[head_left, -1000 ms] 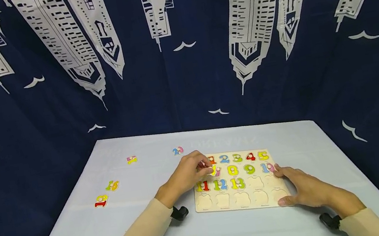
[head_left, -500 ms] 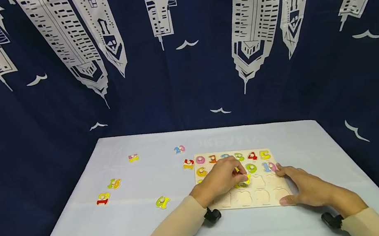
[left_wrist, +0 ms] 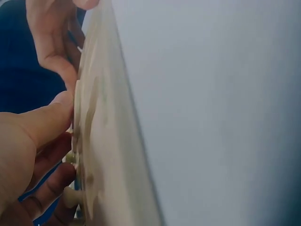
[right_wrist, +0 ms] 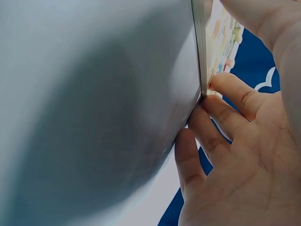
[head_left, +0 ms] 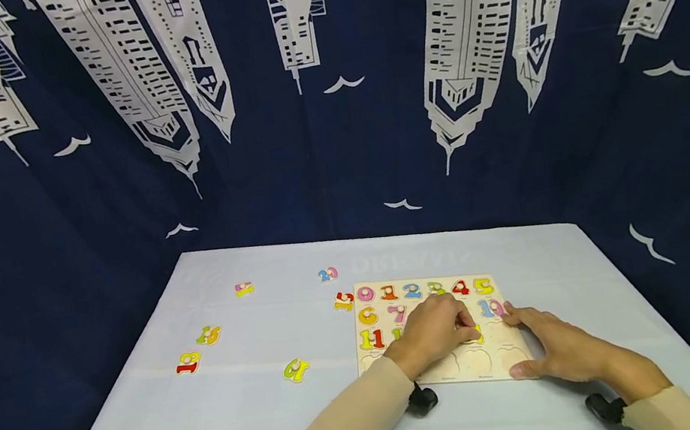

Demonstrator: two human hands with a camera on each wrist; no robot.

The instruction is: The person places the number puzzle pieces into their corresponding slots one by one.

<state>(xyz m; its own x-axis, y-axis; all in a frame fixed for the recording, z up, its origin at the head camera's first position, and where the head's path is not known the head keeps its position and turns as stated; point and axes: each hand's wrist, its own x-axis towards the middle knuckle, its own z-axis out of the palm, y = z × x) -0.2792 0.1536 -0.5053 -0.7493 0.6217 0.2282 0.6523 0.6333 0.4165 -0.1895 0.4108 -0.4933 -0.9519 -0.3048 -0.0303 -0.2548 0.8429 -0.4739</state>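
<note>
A wooden number puzzle board (head_left: 381, 369) lies on the white table, with coloured number pieces in its upper slots. My left hand (head_left: 433, 329) reaches over the board and pinches a yellow number puzzle piece (head_left: 479, 333) at the third row, toward the right. Most of that piece is hidden by the fingers. In the left wrist view the left thumb (left_wrist: 49, 117) lies close along the board's face. My right hand (head_left: 562, 346) rests at the board's right edge, thumb near the lower corner. Its fingers (right_wrist: 216, 132) touch the edge, fairly straight.
Loose number pieces lie left of the board: a red-and-yellow 15 (head_left: 343, 301) beside it, a blue-and-pink 20 (head_left: 327, 274) behind, a yellow piece (head_left: 296, 370) in front, and several others such as the red-and-yellow 18 (head_left: 188, 362). A dark blue printed curtain (head_left: 322, 158) hangs behind the table.
My left hand has moved right across the board with the yellow number puzzle piece, from the upper left to the third row. My right hand has stayed at the edge.
</note>
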